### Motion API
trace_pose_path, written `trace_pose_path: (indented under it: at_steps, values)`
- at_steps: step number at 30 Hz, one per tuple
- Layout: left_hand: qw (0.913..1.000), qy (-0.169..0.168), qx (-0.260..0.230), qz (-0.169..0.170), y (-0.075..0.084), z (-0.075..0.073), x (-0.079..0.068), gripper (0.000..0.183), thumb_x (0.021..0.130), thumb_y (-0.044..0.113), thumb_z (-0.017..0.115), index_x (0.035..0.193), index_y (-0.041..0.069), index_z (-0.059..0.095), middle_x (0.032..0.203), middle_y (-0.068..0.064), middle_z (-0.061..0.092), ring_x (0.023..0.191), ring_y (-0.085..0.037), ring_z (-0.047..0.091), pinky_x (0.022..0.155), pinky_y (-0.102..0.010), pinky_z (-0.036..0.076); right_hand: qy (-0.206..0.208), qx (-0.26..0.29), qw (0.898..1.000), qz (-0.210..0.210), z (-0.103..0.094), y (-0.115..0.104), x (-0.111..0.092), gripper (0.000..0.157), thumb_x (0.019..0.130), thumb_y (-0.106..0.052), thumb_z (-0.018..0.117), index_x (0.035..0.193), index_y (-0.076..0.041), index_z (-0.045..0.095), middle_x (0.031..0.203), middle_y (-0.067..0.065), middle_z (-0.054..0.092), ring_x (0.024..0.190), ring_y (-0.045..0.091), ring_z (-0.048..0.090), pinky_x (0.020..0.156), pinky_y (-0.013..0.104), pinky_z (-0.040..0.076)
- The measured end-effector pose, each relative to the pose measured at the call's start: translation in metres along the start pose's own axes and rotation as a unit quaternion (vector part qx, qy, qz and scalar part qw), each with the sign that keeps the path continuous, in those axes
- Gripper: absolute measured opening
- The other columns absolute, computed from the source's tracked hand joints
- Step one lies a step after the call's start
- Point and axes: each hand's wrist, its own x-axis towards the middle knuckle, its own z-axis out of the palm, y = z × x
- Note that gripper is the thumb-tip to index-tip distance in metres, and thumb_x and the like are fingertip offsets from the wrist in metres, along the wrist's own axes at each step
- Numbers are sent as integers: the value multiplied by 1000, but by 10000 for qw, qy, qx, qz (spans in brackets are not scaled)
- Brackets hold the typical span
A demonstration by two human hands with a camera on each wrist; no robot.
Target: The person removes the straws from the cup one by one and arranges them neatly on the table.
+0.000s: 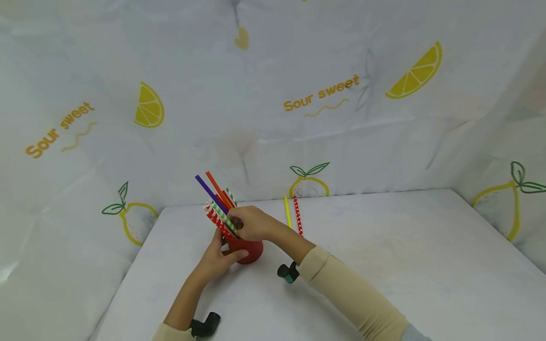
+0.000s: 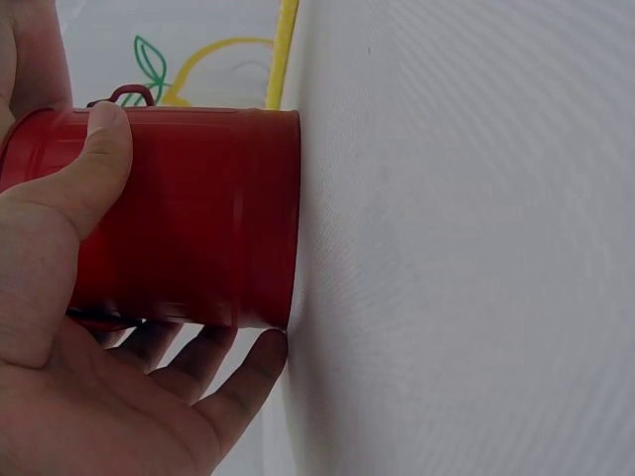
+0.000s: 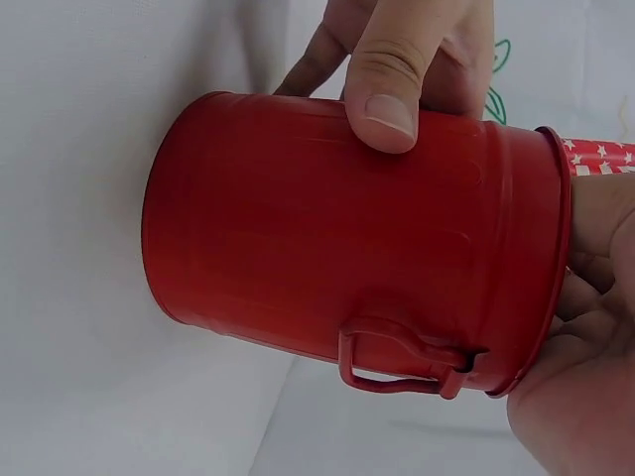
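Note:
A red metal can with small side handles stands on the white table, holding a bunch of straws: purple, orange, red, green-striped and star-patterned red ones. They lean to the left. My left hand grips the can from the left. Its thumb lies along the near wall and its fingers go round the other side, as the left wrist view shows. My right hand is at the can's mouth with fingers bent down inside the rim among the straws. Whether those fingertips pinch a straw is hidden.
A yellow straw and a red dotted straw lie on the table behind my right forearm. White cloth with lemon prints rises behind the table and at its sides. A black wrist device hangs under the right wrist.

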Motion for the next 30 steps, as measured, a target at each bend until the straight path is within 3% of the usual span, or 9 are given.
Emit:
trace_pose_path:
  at_steps: [11,17,23,30]
  values:
    - [9999,-80,33,132,3,0,0,97,85,25,82,156,23,15,154,-5,37,140,-31,39,105,-53,44,233,366,9990,-73,0,1,-8,11,93,-3,70,104,-7,69,89,-1,66,83,11,59,76,19,53]
    - [9999,-88,12,98,1,0,-1,96,85,24,83,155,24,17,153,-4,37,139,-30,38,104,-54,45,107,295,9990,-325,1,-2,-13,6,101,-11,60,105,-11,56,87,-2,59,82,12,56,72,20,51]
    - [9999,-72,13,113,0,0,-1,99,85,22,82,157,27,14,153,-4,37,138,-32,40,102,-54,47,110,83,9985,-526,2,-7,-15,10,106,-14,52,113,-10,46,94,2,58,83,13,58,72,19,53]
    - [10000,-64,47,13,2,-2,0,98,85,25,83,156,25,16,154,-6,37,137,-33,41,102,-53,47,327,500,9974,-403,0,-6,-18,26,102,-3,55,124,-9,43,104,8,63,87,14,60,75,20,55]
